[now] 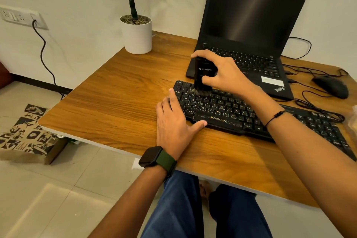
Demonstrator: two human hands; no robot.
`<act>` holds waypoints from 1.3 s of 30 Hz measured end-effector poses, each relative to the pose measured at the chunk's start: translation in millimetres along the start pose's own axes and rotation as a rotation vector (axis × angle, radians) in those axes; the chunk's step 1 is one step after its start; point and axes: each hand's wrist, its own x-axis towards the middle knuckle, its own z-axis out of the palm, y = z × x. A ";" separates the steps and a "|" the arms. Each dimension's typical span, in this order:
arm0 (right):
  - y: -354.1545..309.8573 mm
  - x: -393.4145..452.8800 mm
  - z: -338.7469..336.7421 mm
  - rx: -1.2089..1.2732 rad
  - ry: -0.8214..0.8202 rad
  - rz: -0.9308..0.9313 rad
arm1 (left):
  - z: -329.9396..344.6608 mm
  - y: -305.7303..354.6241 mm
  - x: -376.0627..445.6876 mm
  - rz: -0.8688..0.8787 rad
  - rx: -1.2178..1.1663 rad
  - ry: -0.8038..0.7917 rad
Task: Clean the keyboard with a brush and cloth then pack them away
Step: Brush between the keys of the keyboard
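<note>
A black keyboard (231,114) lies slantwise on the wooden table (116,102), dusty between its keys. My right hand (220,73) is shut on a black brush (201,75) held upright, its bristles touching the top-left rows of keys. My left hand (173,120) rests flat at the keyboard's left end, fingers along the edge and thumb against the front rim, steadying it. No cloth can be made out; something pale and blurred shows at the right edge (352,121).
An open black laptop (251,31) stands behind the keyboard. A black mouse (331,86) with tangled cables lies at the right. A white plant pot (138,35) sits at the table's back left corner. A patterned box (29,137) is on the floor at left.
</note>
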 end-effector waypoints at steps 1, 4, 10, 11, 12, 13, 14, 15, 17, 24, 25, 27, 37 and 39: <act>-0.6 2.0 -0.8 0.008 0.019 0.000 | 0.1 0.1 -0.1 0.001 0.003 0.001; -10.3 14.9 2.8 -0.009 0.053 -0.032 | 0.4 -0.7 -0.7 -0.003 0.015 0.013; -18.0 23.2 19.6 0.008 -0.002 -0.066 | 0.9 -0.7 -0.5 -0.019 0.034 0.014; -15.1 20.3 18.3 0.023 0.002 -0.051 | 1.4 -0.8 -0.3 -0.017 0.035 0.018; -11.8 16.4 16.2 0.038 0.008 -0.036 | 1.6 -0.9 -0.3 -0.015 0.037 0.019; -7.9 11.9 13.3 0.050 0.014 -0.020 | 1.9 -0.9 -0.5 -0.015 0.038 0.016; -4.1 7.0 9.8 0.059 0.022 -0.006 | 1.7 -1.0 -0.6 -0.015 0.037 0.010; -0.2 2.1 6.0 0.068 0.030 0.006 | 1.7 -0.8 -0.6 -0.016 0.036 0.003; 7.1 -7.3 -1.0 0.077 0.041 0.022 | 1.2 -0.2 -0.5 -0.014 0.036 -0.003; 19.5 -27.7 -14.6 0.106 0.097 0.054 | 1.2 0.5 0.8 -0.005 0.038 -0.011; 17.4 -25.2 -14.9 0.107 0.108 0.044 | 1.2 0.6 0.8 -0.005 0.035 -0.009; 10.1 -14.8 -13.2 0.090 0.117 0.009 | 1.0 0.3 0.7 -0.001 0.036 -0.006; -3.8 11.0 11.0 0.101 0.010 -0.027 | 3.4 -1.8 0.8 -0.006 0.037 0.015; 0.1 4.8 4.9 0.100 0.014 -0.008 | 3.5 -2.4 1.2 -0.003 0.036 0.016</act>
